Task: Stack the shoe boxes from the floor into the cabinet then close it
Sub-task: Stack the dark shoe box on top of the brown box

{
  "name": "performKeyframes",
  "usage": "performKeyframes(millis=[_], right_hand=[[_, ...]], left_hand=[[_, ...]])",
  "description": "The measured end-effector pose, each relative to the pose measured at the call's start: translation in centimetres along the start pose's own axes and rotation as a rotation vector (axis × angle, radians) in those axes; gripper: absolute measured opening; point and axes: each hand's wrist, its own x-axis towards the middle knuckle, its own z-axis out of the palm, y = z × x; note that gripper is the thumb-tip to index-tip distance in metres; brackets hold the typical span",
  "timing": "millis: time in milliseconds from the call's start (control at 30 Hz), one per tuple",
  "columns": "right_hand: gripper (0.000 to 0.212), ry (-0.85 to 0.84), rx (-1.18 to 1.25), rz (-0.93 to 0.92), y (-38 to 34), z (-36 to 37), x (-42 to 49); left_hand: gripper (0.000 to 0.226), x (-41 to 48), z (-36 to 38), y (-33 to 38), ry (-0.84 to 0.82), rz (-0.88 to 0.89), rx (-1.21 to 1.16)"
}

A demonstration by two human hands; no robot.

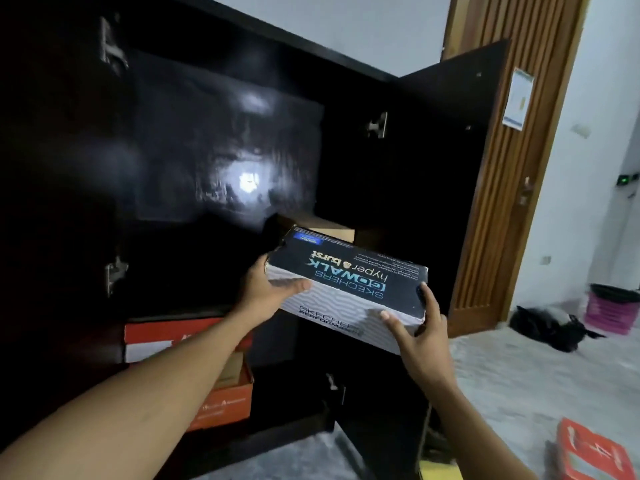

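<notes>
Left hand [273, 289] and right hand [420, 336] grip the Skechers shoe box [346, 289]; next, slide it into the cabinet [225, 150].

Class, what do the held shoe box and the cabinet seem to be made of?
Shoe box: printed cardboard, matt, with scuffed, creased corners. Cabinet: probably laminated board or wood, glossy dark finish; its inner panel throws back a bright glare.

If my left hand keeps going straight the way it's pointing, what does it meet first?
The left hand grips the Skechers box; beyond that, probably the brown box, depth unclear.
</notes>
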Motion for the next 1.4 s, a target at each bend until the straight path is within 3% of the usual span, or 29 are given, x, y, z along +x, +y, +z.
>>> performKeyframes(millis=[167, 233, 367, 500, 667, 933, 1233, 1400], right_hand=[[0.081, 0.147, 0.059, -0.026, -1.1, 3.6, 7.2], [0.082, 0.187, 0.107, 0.002, -0.9, 5.5, 9.9], [0.076, 0.246, 0.11, -0.02, 0.5, 9.2, 13.6], [0.067, 0.15, 0.064, -0.084, 2.3, 12.0, 16.5], [0.054, -0.036, 0.032, -0.206, 3.7, 13.7, 19.6], [0.038, -0.017, -0.086, -0.269, 6.0, 16.0, 26.2], [0.051, -0.254, -0.266, -0.267, 8.7, 20.4, 30.8], [0.057, -0.275, -0.307, -0.286, 9.8, 20.9, 31.2]], left_hand=[[0.098, 9.1, 2.5, 2.3, 0.129, -0.016, 0.116], [0.1, 12.8, 4.1, 2.6, 0.057, -0.078, 0.02], [0.08, 16.8, 7.7, 3.2, -0.165, -0.165, -0.136], [0.076, 18.3, 10.3, 2.4, -0.193, -0.124, -0.124], [0.099, 19.9, 11.7, 0.4, -0.15, -0.033, 0.041], [0.081, 23.7, 13.2, -2.8, -0.063, 0.045, 0.236], [0.058, 28.5, 14.0, -5.5, 0.073, -0.011, 0.346], [0.067, 29.7, 14.2, -6.9, 0.106, -0.007, 0.31]])
